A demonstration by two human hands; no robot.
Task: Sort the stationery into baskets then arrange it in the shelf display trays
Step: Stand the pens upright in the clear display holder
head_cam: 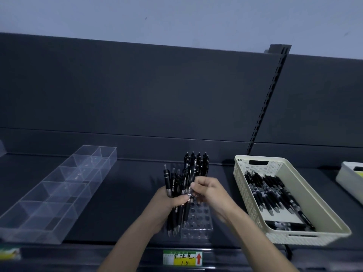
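Observation:
My left hand (168,202) grips a bundle of black pens (174,188) upright above the dark shelf. My right hand (209,190) pinches one black pen (193,173) from that bundle. Just below and behind the hands stands a clear pen holder (198,222) with rows of round holes; several black pens (198,160) stand in its far rows. To the right a cream plastic basket (286,235) holds several more black pens (273,195).
A clear divided display tray (49,197) lies at the left of the shelf. A second pale basket (351,179) shows at the right edge. A slotted upright (265,107) rises behind the basket. A green and yellow price label (182,258) sits on the shelf's front edge.

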